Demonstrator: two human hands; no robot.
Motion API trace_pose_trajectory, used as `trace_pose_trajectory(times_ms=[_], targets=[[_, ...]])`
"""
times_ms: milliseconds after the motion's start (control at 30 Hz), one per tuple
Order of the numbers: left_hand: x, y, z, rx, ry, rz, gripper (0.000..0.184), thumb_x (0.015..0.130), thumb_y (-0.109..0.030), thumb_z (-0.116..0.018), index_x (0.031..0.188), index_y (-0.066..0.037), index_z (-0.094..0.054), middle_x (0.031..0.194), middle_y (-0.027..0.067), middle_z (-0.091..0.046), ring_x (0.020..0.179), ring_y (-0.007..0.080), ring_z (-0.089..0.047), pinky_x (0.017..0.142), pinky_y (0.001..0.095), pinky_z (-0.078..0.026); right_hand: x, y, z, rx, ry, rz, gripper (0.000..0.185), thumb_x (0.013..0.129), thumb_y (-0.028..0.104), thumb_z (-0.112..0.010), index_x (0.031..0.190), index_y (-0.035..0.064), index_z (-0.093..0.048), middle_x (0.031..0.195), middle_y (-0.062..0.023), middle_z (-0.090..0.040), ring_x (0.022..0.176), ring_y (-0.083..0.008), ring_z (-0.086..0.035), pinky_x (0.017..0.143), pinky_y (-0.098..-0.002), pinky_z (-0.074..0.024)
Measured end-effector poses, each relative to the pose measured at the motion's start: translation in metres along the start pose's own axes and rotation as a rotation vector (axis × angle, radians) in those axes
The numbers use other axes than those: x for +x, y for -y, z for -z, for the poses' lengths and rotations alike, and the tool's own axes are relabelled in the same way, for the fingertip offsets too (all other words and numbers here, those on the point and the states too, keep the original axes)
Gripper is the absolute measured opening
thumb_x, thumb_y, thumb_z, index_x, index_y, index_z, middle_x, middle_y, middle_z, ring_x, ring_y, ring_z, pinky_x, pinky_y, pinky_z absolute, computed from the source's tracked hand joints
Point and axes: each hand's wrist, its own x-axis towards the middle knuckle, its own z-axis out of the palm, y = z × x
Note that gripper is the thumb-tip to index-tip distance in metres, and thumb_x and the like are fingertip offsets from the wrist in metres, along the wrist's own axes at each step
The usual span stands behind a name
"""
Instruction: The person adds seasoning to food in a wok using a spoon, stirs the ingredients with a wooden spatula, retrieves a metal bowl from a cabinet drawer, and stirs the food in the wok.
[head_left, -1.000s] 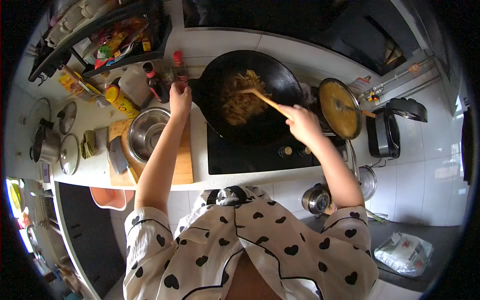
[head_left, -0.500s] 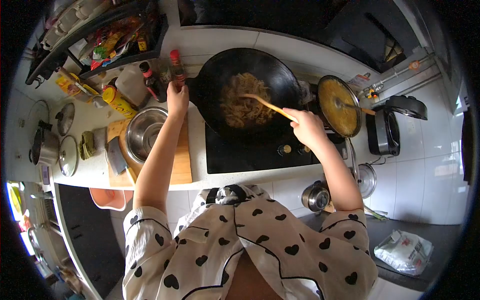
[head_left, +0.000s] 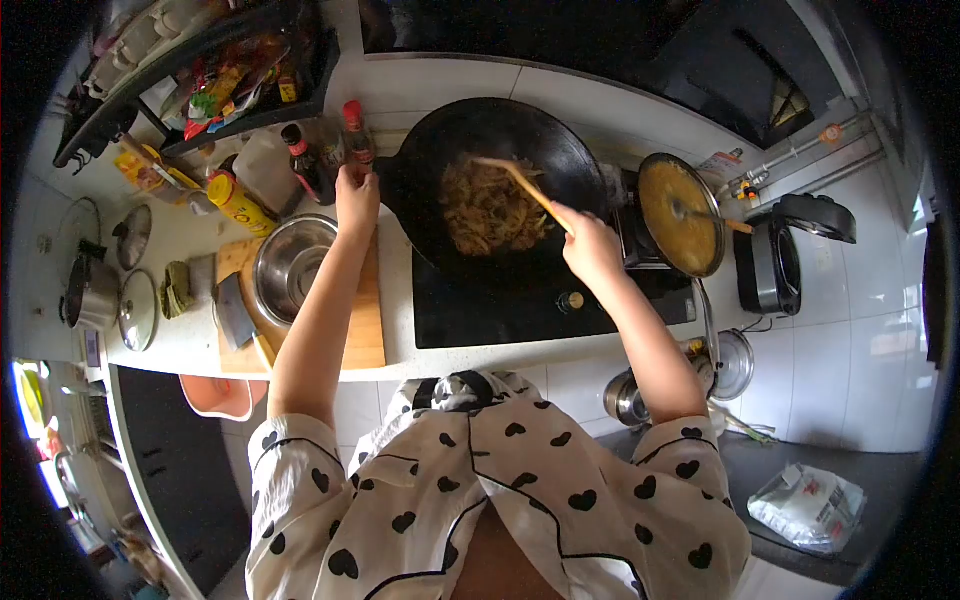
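In the head view a large black wok (head_left: 560, 140) sits on the cooktop, with browned shredded food (head_left: 490, 215) in its bottom. My left hand (head_left: 357, 205) is closed at the wok's left side, on its handle; the fingers partly hide the grip. A wooden spatula (head_left: 530, 190) is in my right hand (head_left: 592, 248), fingers wrapped round the end of its shaft. The spatula's tip rests at the far edge of the food, slanting up and left from my hand. Just beyond my left hand stands a red-capped bottle (head_left: 355, 130).
On the right a pan (head_left: 680, 215) holds yellowish liquid and a ladle. A steel bowl (head_left: 290, 265) and a cleaver (head_left: 235, 310) lie on the cutting board (head_left: 360, 330) at left. Bottles and a yellow container (head_left: 240, 205) stand behind the board. A black appliance (head_left: 768, 265) stands far right.
My right hand has shifted slightly left, and the spatula tip has moved up and left to the far edge of the food. The food looks more spread out. My left hand stays put.
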Motion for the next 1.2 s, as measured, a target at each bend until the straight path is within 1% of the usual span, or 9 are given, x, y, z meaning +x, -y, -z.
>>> trace_pose_trajectory(times_ms=[133, 267, 333, 500, 667, 767, 833, 933, 1200], targets=[[-0.002, -0.005, 0.001, -0.035, 0.035, 0.068, 0.018, 0.078, -0.012, -0.055, 0.089, 0.002, -0.052, 0.081, 0.0148, -0.057, 0.077, 0.0253, -0.056, 0.071, 0.0333, -0.044, -0.009, 0.0, 0.018, -0.071, 0.032, 0.068, 0.043, 0.076, 0.001, -0.052, 0.116, 0.0161, -0.057, 0.089, -0.0167, -0.062, 0.075, -0.0309, -0.062, 0.069, -0.04, -0.051], [0.005, 0.012, -0.003, -0.02, 0.021, 0.046, 0.019, 0.077, -0.012, -0.055, 0.089, 0.002, -0.052, 0.081, 0.0146, -0.057, 0.076, 0.0248, -0.056, 0.071, 0.0328, -0.044, -0.021, 0.011, 0.056, -0.073, -0.035, 0.098, 0.043, 0.075, -0.001, -0.051, 0.113, 0.0161, -0.059, 0.09, -0.0134, -0.062, 0.078, -0.0302, -0.062, 0.071, -0.0413, -0.0498], [0.006, 0.013, -0.003, -0.052, 0.018, 0.076, 0.019, 0.077, -0.013, -0.055, 0.089, 0.002, -0.053, 0.081, 0.0146, -0.057, 0.076, 0.025, -0.056, 0.072, 0.0329, -0.044, -0.028, 0.016, 0.06, -0.136, 0.06, 0.103, 0.042, 0.074, 0.0, -0.051, 0.112, 0.0161, -0.06, 0.089, -0.013, -0.062, 0.078, -0.0298, -0.062, 0.07, -0.041, -0.0499], [0.002, 0.002, -0.002, -0.062, 0.028, 0.077, 0.019, 0.077, -0.013, -0.055, 0.089, 0.002, -0.052, 0.081, 0.0147, -0.058, 0.076, 0.0247, -0.056, 0.072, 0.0328, -0.044, -0.021, 0.01, 0.036, -0.132, 0.081, 0.067, 0.043, 0.073, 0.0, -0.052, 0.111, 0.0158, -0.06, 0.089, -0.0127, -0.062, 0.08, -0.0295, -0.062, 0.073, -0.0405, -0.0492], [0.01, 0.012, -0.005, -0.045, 0.035, 0.007, 0.022, 0.078, -0.014, -0.054, 0.092, 0.002, -0.052, 0.082, 0.0148, -0.057, 0.077, 0.0253, -0.056, 0.072, 0.0327, -0.044, -0.018, 0.018, 0.062, -0.105, 0.105, 0.044, 0.042, 0.074, 0.002, -0.053, 0.113, 0.0157, -0.059, 0.093, -0.0136, -0.062, 0.082, -0.0298, -0.061, 0.075, -0.0399, -0.0488], [0.005, 0.003, -0.005, -0.085, 0.036, 0.052, 0.023, 0.078, -0.014, -0.054, 0.093, 0.003, -0.051, 0.084, 0.0159, -0.058, 0.079, 0.029, -0.056, 0.074, 0.0342, -0.043, -0.013, 0.019, 0.045, -0.087, 0.059, 0.097, 0.044, 0.074, 0.0, -0.052, 0.114, 0.0166, -0.058, 0.092, -0.0129, -0.062, 0.081, -0.0297, -0.062, 0.073, -0.0399, -0.0493], [0.004, 0.003, -0.007, -0.014, 0.024, 0.063, 0.022, 0.078, -0.014, -0.054, 0.093, 0.003, -0.051, 0.084, 0.0158, -0.058, 0.08, 0.0284, -0.056, 0.074, 0.0338, -0.043, -0.01, 0.022, 0.033, -0.121, 0.127, 0.091, 0.045, 0.073, -0.001, -0.052, 0.113, 0.0168, -0.059, 0.091, -0.0128, -0.062, 0.081, -0.0301, -0.062, 0.072, -0.0406, -0.0496], [0.007, 0.01, -0.005, -0.004, 0.012, 0.061, 0.022, 0.078, -0.013, -0.054, 0.093, 0.003, -0.052, 0.083, 0.0154, -0.058, 0.079, 0.0262, -0.056, 0.073, 0.0331, -0.043, -0.018, 0.01, 0.024, -0.081, 0.058, 0.173, 0.044, 0.072, -0.001, -0.053, 0.111, 0.0171, -0.059, 0.089, -0.0128, -0.062, 0.078, -0.031, -0.062, 0.071, -0.0406, -0.0497], [0.001, -0.007, -0.001, -0.055, 0.036, 0.081, 0.02, 0.079, -0.012, -0.053, 0.092, 0.003, -0.052, 0.081, 0.014, -0.058, 0.076, 0.0231, -0.056, 0.072, 0.0316, -0.044, -0.042, 0.042, 0.1, -0.288, 0.028, 0.313, 0.041, 0.068, 0.0, -0.058, 0.106, 0.0151, -0.062, 0.078, -0.0092, -0.057, 0.06, -0.0271, -0.06, 0.055, -0.037, -0.0478]])
